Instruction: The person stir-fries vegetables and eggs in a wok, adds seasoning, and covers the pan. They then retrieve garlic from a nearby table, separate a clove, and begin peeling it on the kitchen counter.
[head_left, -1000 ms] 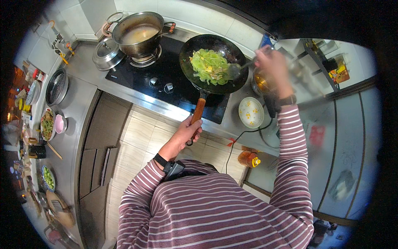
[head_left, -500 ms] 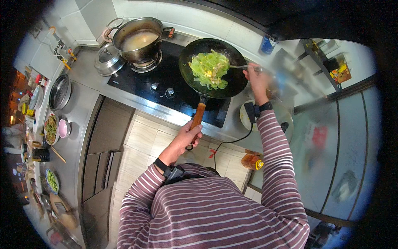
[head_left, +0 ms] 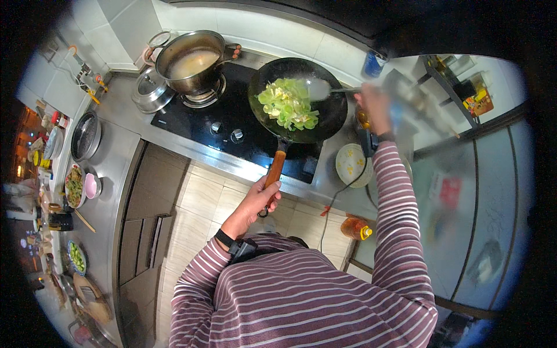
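Observation:
A dark wok [head_left: 331,119] sits over the right side of the black glass hob. Its wooden handle [head_left: 275,168] points toward me, and my left hand [head_left: 260,200] is wrapped round it. Pale green sliced vegetables [head_left: 287,103] with yellowish bits lie in the wok's left half. My right hand [head_left: 376,107], slightly blurred, grips a metal spatula [head_left: 319,90]. The spatula's blade is inside the wok at the right edge of the vegetables.
A steel pot [head_left: 191,61] with cloudy liquid stands on the left burner, beside a lid [head_left: 152,90]. Right of the hob is a patterned bowl [head_left: 352,165]. An oil bottle [head_left: 355,228] stands below. The left counter holds a black pan [head_left: 86,136] and a dish of food [head_left: 74,185].
My right hand has moved right and slightly back with the spatula, whose blade now shows. The vegetables have shifted left and spread. The patterned bowl is more exposed. My left hand stays on the handle.

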A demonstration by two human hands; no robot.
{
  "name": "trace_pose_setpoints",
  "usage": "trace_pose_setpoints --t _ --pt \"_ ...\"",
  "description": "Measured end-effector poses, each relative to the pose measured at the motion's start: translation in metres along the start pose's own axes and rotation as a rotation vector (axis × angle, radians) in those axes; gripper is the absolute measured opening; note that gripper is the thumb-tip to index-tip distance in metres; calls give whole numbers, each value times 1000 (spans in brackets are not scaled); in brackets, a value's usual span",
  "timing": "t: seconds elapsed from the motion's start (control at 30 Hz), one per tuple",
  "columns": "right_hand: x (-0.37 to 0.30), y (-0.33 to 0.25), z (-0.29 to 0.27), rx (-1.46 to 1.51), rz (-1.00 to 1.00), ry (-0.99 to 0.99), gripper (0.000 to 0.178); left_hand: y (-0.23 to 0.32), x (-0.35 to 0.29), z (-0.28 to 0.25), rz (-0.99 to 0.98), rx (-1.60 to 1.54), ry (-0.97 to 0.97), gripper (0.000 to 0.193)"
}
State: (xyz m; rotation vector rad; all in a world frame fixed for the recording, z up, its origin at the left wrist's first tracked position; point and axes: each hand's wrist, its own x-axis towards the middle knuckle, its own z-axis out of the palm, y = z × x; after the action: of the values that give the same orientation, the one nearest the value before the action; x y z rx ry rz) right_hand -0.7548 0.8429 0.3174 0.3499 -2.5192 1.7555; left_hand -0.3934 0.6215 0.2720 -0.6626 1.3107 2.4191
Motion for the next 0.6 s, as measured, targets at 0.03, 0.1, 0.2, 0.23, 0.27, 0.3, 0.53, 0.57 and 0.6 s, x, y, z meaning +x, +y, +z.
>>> trace_pose_setpoints --t 0.03,0.1,0.2,0.23,0.27,0.3,0.53,0.57,0.6 --pt "4 7 5 75 29 -45 25 0 0 0 -5 22 5 22" --pt "5 17 26 429 277 -56 31 0 -1 0 2 20 -4 22" --pt "-4 9 45 450 203 -185 29 1 -1 0 10 25 -9 22" --pt "-9 1 49 449 158 -235 28 1 -1 0 11 26 -10 22" --pt "-14 -10 51 319 25 -302 27 0 -1 0 13 30 -11 22" --pt "-20 -22 53 187 -109 -368 27 0 -1 0 16 33 -12 22" --pt "-88 -109 35 -233 -596 -424 20 -3 1 0 1 28 -6 24" --pt "-94 -119 28 -221 -590 -400 20 -3 2 0 -4 26 -2 24" --pt "-100 -128 21 -211 -584 -376 19 -3 2 0 -4 28 -1 24"
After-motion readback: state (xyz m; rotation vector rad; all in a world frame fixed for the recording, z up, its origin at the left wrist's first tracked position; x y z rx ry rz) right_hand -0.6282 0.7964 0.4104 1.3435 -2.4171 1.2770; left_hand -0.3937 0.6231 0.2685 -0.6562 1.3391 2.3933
